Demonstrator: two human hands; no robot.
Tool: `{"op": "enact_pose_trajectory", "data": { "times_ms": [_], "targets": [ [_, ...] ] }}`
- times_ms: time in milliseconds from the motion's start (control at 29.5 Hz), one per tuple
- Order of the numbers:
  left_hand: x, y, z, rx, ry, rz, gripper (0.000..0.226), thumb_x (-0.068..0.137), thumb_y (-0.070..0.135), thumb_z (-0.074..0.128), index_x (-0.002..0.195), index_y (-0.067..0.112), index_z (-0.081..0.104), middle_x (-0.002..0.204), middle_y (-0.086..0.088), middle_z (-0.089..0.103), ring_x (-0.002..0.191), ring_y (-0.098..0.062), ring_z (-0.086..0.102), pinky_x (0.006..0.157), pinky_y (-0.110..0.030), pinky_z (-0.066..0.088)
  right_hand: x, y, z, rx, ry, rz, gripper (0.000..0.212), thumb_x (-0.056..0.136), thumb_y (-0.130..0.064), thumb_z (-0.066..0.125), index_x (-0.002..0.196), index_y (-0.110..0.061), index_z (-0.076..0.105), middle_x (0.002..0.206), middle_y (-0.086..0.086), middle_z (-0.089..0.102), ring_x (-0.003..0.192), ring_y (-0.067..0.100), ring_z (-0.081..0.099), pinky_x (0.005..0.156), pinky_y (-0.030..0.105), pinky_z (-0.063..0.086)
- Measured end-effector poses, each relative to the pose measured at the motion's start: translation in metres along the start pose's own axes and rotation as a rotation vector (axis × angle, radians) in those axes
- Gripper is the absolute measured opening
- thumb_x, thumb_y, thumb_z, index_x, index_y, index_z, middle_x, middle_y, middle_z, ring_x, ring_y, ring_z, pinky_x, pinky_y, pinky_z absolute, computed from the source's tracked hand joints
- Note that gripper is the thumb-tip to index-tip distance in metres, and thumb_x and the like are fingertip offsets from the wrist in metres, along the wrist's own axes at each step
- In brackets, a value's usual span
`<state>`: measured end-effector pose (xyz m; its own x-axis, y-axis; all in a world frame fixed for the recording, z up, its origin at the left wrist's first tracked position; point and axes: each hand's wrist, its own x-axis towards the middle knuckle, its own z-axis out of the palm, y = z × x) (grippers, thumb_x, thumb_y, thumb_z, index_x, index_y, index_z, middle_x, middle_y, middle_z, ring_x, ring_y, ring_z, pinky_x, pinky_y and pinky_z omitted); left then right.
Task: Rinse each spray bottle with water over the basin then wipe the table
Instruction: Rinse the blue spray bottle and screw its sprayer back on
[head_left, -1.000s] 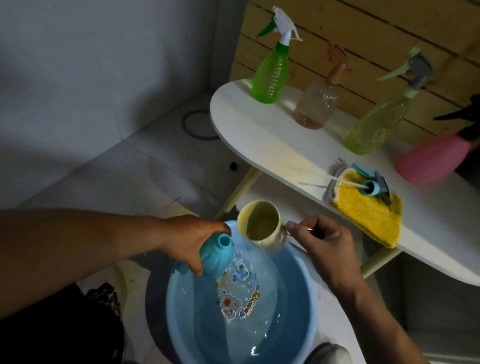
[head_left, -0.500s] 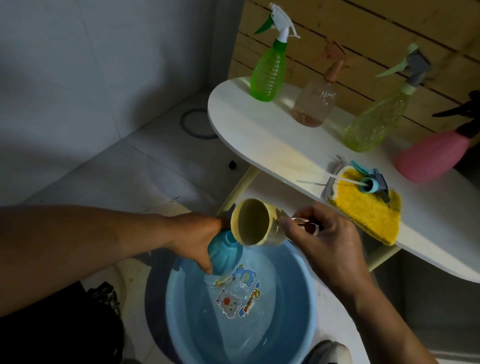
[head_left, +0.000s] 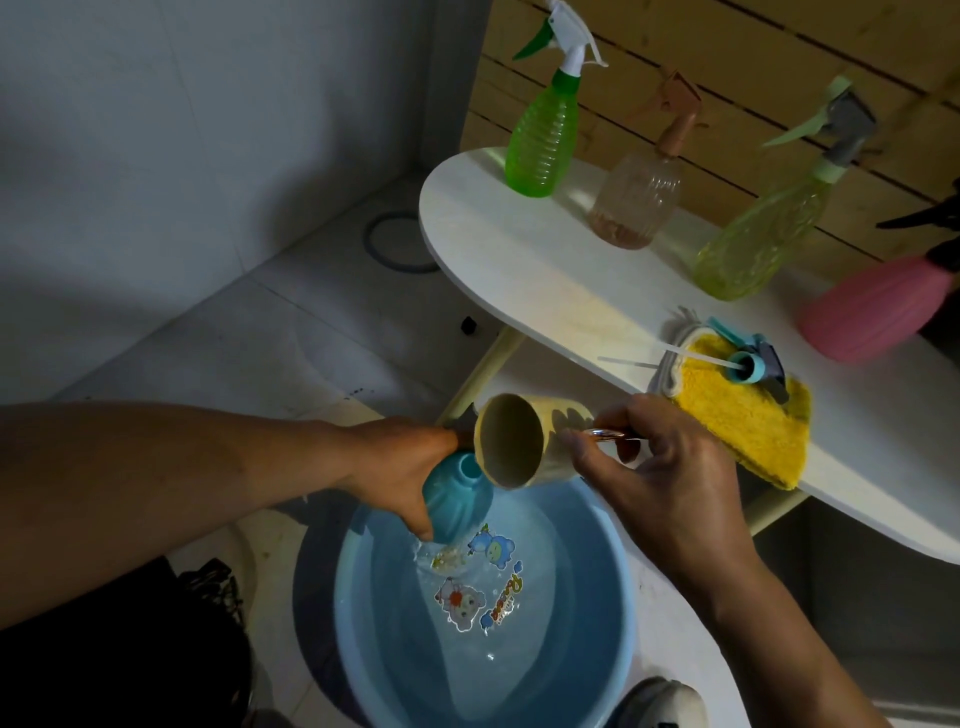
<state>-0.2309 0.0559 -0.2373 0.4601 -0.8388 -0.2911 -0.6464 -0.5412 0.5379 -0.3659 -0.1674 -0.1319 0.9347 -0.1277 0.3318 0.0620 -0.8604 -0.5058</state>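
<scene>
Your left hand grips the wet, slippery blue bottle over the basin, right hand pinches the tipped cup handle; hold the ribbed body firmly

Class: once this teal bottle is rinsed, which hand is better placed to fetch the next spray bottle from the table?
Probably the right hand: the table lies on its side, once it puts down the cup. The left hand holds the teal bottle.

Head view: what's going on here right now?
A person is rinsing a teal bottle over the blue basin. The left hand holds it, sprayer off, while the right hand tips a yellow cup at its open neck. Four spray bottles wait on the white table, beside a yellow cloth with the removed sprayer head.
</scene>
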Motion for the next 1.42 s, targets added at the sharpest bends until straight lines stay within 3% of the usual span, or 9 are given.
{"op": "enact_pose_trajectory", "data": {
  "times_ms": [169,508,678,847,1051,1220,1424],
  "targets": [
    [0.000,-0.001,0.002,-0.006,-0.005,0.001,0.087,0.063,0.049,0.092,0.134,0.036,0.044,0.114,0.016,0.059,0.097,-0.009,0.061,0.081,-0.025,0.055,0.000,0.000,0.000,-0.042,0.005,-0.059,0.018,0.085,-0.043,0.072,0.084,-0.025,0.069,0.076,-0.015,0.059,0.072,0.006,0.055,0.057,0.039,0.050],
    [0.000,0.002,0.002,0.000,-0.001,-0.006,0.087,0.063,0.048,0.092,0.135,0.034,0.045,0.115,0.015,0.060,0.096,-0.008,0.060,0.077,-0.022,0.052,0.001,-0.004,-0.002,-0.074,0.039,-0.123,0.021,0.086,-0.044,0.069,0.084,-0.023,0.070,0.076,-0.012,0.060,0.070,0.010,0.055,0.056,0.039,0.050],
    [0.001,0.001,0.000,-0.015,-0.005,0.004,0.086,0.065,0.047,0.093,0.135,0.034,0.044,0.108,0.020,0.055,0.095,-0.005,0.058,0.074,-0.015,0.046,0.002,-0.008,-0.004,-0.102,0.050,-0.152,0.017,0.085,-0.040,0.073,0.084,-0.023,0.070,0.075,-0.012,0.060,0.070,0.008,0.053,0.057,0.031,0.048],
    [0.001,0.002,0.000,-0.010,-0.004,0.012,0.087,0.065,0.048,0.092,0.136,0.034,0.044,0.113,0.016,0.059,0.097,-0.007,0.059,0.078,-0.020,0.052,0.002,-0.010,-0.006,-0.127,0.052,-0.166,0.014,0.085,-0.038,0.074,0.085,-0.024,0.071,0.075,-0.012,0.060,0.070,0.008,0.053,0.057,0.025,0.043],
    [0.003,0.003,0.000,-0.009,-0.017,0.014,0.089,0.065,0.049,0.093,0.137,0.034,0.044,0.114,0.018,0.058,0.098,-0.005,0.058,0.075,-0.016,0.049,0.002,-0.009,-0.007,-0.174,0.056,-0.194,0.016,0.086,-0.039,0.074,0.085,-0.024,0.072,0.076,-0.010,0.062,0.071,0.010,0.053,0.057,0.031,0.046],
    [0.005,0.001,0.001,0.006,-0.007,0.020,0.091,0.061,0.052,0.092,0.137,0.036,0.044,0.117,0.016,0.062,0.099,-0.008,0.062,0.083,-0.028,0.057,0.002,-0.007,-0.008,-0.203,0.049,-0.208,0.015,0.087,-0.037,0.076,0.087,-0.022,0.073,0.077,-0.008,0.063,0.073,0.012,0.055,0.058,0.035,0.048],
    [0.006,0.003,0.001,0.012,-0.017,0.020,0.090,0.063,0.053,0.092,0.138,0.035,0.045,0.119,0.014,0.063,0.101,-0.008,0.062,0.082,-0.022,0.055,0.002,-0.008,-0.009,-0.220,0.051,-0.208,0.013,0.086,-0.035,0.077,0.085,-0.023,0.072,0.076,-0.009,0.061,0.073,0.013,0.055,0.058,0.034,0.047]
  ]
}}
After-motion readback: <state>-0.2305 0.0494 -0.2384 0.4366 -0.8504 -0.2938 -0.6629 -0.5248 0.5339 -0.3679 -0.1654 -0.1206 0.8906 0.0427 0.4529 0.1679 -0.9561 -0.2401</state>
